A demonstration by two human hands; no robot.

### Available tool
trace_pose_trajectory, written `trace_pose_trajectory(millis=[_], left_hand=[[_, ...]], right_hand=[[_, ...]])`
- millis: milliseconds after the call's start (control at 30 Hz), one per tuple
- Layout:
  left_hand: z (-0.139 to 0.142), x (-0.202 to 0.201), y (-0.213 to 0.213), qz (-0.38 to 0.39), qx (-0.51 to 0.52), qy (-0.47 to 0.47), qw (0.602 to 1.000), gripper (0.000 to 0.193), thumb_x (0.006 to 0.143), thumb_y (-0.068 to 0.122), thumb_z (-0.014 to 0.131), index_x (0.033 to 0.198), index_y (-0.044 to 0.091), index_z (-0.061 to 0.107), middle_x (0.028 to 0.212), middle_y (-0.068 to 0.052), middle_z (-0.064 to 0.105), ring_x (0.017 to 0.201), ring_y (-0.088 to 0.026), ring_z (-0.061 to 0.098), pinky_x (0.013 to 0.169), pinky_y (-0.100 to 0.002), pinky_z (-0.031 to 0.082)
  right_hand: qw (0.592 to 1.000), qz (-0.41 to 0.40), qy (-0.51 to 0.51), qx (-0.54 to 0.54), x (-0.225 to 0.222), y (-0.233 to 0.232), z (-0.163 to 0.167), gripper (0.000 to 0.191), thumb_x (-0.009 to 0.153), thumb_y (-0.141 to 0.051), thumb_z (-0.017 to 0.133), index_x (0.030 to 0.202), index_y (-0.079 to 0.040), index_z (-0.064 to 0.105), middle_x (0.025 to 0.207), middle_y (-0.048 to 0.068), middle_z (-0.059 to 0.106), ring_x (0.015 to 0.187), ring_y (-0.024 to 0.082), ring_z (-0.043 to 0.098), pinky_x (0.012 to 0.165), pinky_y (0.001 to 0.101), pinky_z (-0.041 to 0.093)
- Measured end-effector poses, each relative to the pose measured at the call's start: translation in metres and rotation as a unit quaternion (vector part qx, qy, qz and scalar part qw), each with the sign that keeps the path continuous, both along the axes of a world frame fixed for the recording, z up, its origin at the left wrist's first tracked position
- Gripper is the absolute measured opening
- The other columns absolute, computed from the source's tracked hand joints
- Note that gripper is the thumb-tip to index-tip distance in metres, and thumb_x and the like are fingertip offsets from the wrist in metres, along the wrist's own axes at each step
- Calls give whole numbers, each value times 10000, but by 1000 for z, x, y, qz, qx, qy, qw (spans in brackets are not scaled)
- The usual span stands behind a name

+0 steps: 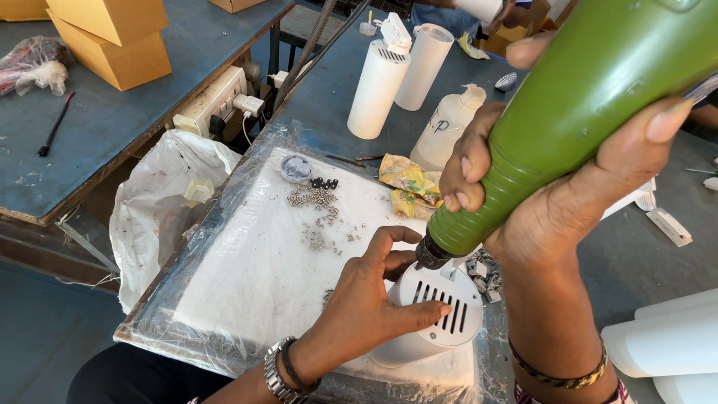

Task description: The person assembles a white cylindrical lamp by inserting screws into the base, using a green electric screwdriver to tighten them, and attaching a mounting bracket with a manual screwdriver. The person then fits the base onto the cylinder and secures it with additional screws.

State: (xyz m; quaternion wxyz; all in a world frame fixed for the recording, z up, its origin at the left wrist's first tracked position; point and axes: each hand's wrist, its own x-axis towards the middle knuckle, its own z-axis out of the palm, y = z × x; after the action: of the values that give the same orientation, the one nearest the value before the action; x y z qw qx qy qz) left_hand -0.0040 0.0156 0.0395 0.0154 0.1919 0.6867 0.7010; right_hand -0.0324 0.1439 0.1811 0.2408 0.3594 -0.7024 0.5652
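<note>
The right hand (568, 187) is wrapped fully around a green ribbed plastic electric screwdriver (568, 105), fingers curled tight on the barrel. The tool is tilted, its dark tip down and touching the far-left edge of the slotted end plate of a white cylindrical metal lamp housing (437, 314). The left hand (366, 299) grips this housing from its left side, fingers spread narrowly around the rim, the thumb lying across the slotted face. The housing stands upright near the near right corner of a white foam pad wrapped in clear plastic film (254, 277). A scatter of small silver screws (321, 213) lies on the far part of the pad, well apart from the housing. Two more white cylindrical housings (400, 75) stand farther off on the grey table (336, 90), beside a white plastic squeeze bottle (449, 127).
</note>
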Motion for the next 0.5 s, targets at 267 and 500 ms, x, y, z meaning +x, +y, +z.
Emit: trace_pose_trajectory(millis=[267, 500], left_hand=[[4, 2, -1, -4, 17, -13, 1000, 755, 732, 233, 862, 1334, 33, 452, 1001, -123, 824, 659, -111, 756, 537, -241, 584], [7, 5, 1, -1, 57, -10, 998, 751, 734, 224, 864, 1325, 25, 445, 1039, -159, 812, 761, -117, 786, 601, -229, 626]], right_hand=[[999, 35, -24, -16, -7, 7, -10, 960, 966, -863, 359, 1297, 33, 453, 601, 175, 432, 436, 254, 447, 435, 383, 444], [998, 50, -40, -21, -3, 13, -5, 935, 960, -854, 342, 1281, 18, 452, 601, 178, 434, 450, 257, 439, 457, 394, 436]])
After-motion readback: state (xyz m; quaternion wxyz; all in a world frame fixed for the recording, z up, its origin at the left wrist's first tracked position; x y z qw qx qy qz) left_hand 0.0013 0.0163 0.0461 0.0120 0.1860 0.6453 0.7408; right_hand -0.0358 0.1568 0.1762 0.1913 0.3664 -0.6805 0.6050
